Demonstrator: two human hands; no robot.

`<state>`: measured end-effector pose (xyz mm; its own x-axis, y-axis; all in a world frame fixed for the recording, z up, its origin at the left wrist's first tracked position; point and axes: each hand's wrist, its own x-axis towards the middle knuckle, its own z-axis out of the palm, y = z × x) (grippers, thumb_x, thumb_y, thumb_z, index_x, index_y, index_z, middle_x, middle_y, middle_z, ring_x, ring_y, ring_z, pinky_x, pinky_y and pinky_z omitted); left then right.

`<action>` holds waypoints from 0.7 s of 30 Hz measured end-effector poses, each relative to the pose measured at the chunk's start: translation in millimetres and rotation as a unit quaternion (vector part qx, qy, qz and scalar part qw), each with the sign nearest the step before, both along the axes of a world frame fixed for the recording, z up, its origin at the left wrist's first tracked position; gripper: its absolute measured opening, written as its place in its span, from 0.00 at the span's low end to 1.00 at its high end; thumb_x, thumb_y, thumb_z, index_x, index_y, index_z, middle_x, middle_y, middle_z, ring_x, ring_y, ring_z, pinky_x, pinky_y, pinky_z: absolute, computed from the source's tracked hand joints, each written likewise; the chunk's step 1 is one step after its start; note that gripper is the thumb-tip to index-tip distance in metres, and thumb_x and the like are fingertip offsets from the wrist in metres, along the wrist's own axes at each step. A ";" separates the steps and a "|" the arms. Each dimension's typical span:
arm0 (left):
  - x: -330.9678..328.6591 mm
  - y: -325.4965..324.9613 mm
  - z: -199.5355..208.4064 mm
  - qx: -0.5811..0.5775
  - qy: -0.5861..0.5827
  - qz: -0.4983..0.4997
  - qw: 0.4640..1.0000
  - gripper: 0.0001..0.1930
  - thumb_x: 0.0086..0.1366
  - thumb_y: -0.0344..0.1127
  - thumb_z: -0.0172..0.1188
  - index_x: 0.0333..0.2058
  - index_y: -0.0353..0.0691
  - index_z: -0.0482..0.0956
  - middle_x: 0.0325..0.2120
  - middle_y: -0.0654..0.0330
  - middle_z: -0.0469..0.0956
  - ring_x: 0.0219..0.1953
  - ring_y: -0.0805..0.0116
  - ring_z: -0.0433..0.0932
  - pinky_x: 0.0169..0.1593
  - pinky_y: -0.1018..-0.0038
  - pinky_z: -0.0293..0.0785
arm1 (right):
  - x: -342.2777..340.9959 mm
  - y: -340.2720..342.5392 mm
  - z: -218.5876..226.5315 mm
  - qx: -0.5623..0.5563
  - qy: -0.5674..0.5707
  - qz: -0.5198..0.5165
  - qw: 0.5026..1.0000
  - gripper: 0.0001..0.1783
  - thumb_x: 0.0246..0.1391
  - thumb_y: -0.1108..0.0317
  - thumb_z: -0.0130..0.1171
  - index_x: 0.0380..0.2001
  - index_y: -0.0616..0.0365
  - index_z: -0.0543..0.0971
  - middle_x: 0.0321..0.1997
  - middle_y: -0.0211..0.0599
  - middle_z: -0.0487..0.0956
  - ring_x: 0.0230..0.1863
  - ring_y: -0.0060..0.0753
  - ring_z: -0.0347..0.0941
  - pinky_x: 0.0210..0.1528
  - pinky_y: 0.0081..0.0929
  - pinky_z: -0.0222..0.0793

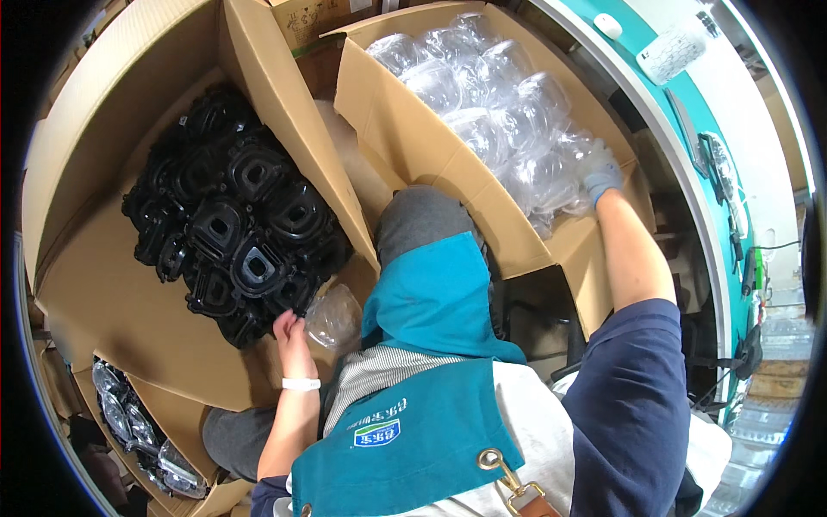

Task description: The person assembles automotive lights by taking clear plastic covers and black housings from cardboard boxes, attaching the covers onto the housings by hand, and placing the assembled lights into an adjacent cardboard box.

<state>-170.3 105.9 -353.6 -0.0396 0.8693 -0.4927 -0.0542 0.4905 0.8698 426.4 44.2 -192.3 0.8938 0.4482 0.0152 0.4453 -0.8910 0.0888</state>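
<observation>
My bare left hand (291,331) has its fingers closed at the edge of a clear domed plastic cover (334,317), beside the black parts. The cover hangs by the near corner of a large carton (151,340). In that carton lies a pile of black plastic housings (220,226), each with a small window opening. My right hand (596,169), in a light grey glove, reaches into a second carton (431,142) on the right. It touches the clear plastic covers (508,112) heaped there. Glare and clear plastic blur its fingertips, so its grip is uncertain.
A smaller carton (164,405) at the lower left holds clear and black assembled pieces (129,418). Along the right runs a curved-looking table edge (663,129) with a white patterned item (676,53) and a white mouse (607,26). Carton walls stand between both piles.
</observation>
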 end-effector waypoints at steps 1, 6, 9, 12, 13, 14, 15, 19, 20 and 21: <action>10.4 -0.5 48.8 0.023 -0.089 -0.065 0.994 0.21 0.59 0.32 0.57 0.50 0.34 0.66 0.48 0.58 0.68 0.51 0.68 0.66 0.55 0.73 0.60 | 11.9 -3.9 6.8 -0.012 -0.004 0.028 1.000 0.42 0.44 0.51 0.61 0.60 0.57 0.62 0.57 0.63 0.68 0.58 0.58 0.67 0.60 0.42 0.62; 52.1 2.2 208.4 0.288 -0.250 -0.320 0.868 0.28 0.60 0.49 0.59 0.53 0.37 0.65 0.53 0.57 0.63 0.55 0.63 0.62 0.57 0.69 0.58 | 42.5 -7.9 13.6 -0.063 -0.001 0.052 0.997 0.27 0.54 0.63 0.51 0.58 0.55 0.63 0.56 0.55 0.70 0.55 0.60 0.69 0.57 0.48 0.65; 66.0 -6.7 271.9 0.405 -0.421 -0.475 0.658 0.23 0.52 0.52 0.61 0.41 0.42 0.73 0.43 0.54 0.68 0.50 0.57 0.66 0.49 0.62 0.64 | 3.7 -3.5 -5.7 -0.119 -0.057 0.078 0.988 0.27 0.56 0.63 0.48 0.60 0.50 0.62 0.57 0.53 0.70 0.56 0.59 0.68 0.57 0.50 0.65; 74.1 -20.5 322.4 0.360 -0.511 -0.499 0.600 0.16 0.67 0.39 0.52 0.45 0.34 0.76 0.43 0.54 0.73 0.48 0.63 0.70 0.50 0.68 0.65 | 7.0 7.8 -11.6 -0.125 -0.072 0.053 0.988 0.26 0.59 0.63 0.45 0.61 0.47 0.61 0.57 0.54 0.69 0.57 0.58 0.68 0.56 0.51 0.66; 74.8 -22.7 326.6 0.291 -0.540 -0.517 0.597 0.15 0.66 0.39 0.54 0.44 0.34 0.76 0.43 0.53 0.73 0.48 0.62 0.70 0.50 0.67 0.64 | 21.4 2.4 -11.1 -0.138 -0.078 0.045 0.986 0.25 0.59 0.62 0.45 0.60 0.48 0.63 0.56 0.54 0.70 0.57 0.56 0.69 0.56 0.50 0.66; 75.4 -24.4 328.8 0.220 -0.565 -0.533 0.590 0.14 0.64 0.38 0.56 0.44 0.34 0.76 0.42 0.53 0.73 0.48 0.60 0.70 0.50 0.66 0.64 | 40.0 -3.8 -2.0 -0.137 -0.080 0.045 0.986 0.25 0.59 0.62 0.45 0.60 0.48 0.63 0.56 0.54 0.70 0.57 0.56 0.69 0.56 0.50 0.66; 74.8 -25.6 328.5 0.218 -0.567 -0.535 0.586 0.14 0.64 0.38 0.56 0.44 0.34 0.76 0.42 0.53 0.73 0.48 0.60 0.70 0.50 0.66 0.64 | 59.5 -15.0 13.1 -0.109 -0.071 0.060 0.990 0.22 0.59 0.60 0.45 0.57 0.49 0.66 0.54 0.54 0.72 0.56 0.54 0.69 0.56 0.48 0.66; 66.2 -22.0 328.6 0.247 -0.578 -0.513 0.584 0.13 0.62 0.34 0.59 0.42 0.33 0.76 0.42 0.53 0.71 0.47 0.59 0.69 0.50 0.66 0.63 | 7.7 3.7 88.9 -0.035 -0.044 0.128 0.990 0.25 0.58 0.49 0.46 0.48 0.56 0.74 0.51 0.56 0.74 0.55 0.57 0.69 0.56 0.46 0.65; 67.4 -19.7 332.2 0.229 -0.594 -0.511 0.578 0.12 0.62 0.33 0.58 0.42 0.33 0.76 0.42 0.53 0.71 0.47 0.59 0.69 0.50 0.66 0.63 | 17.9 -1.3 91.7 -0.032 -0.050 0.126 0.990 0.25 0.58 0.49 0.46 0.48 0.56 0.74 0.51 0.56 0.74 0.55 0.57 0.69 0.56 0.46 0.65; 70.0 -18.8 334.3 0.209 -0.611 -0.507 0.571 0.11 0.62 0.33 0.57 0.41 0.33 0.75 0.42 0.53 0.70 0.46 0.59 0.68 0.50 0.66 0.62 | 23.4 -4.9 96.0 -0.048 -0.068 0.122 0.989 0.22 0.57 0.54 0.48 0.48 0.58 0.73 0.51 0.56 0.74 0.55 0.56 0.69 0.55 0.44 0.65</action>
<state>-100.3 87.0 -19.3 0.7399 0.1913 0.6449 -0.6182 0.5714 0.5398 449.8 39.3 -96.3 0.7515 0.6554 0.0756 0.6239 -0.7432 0.2417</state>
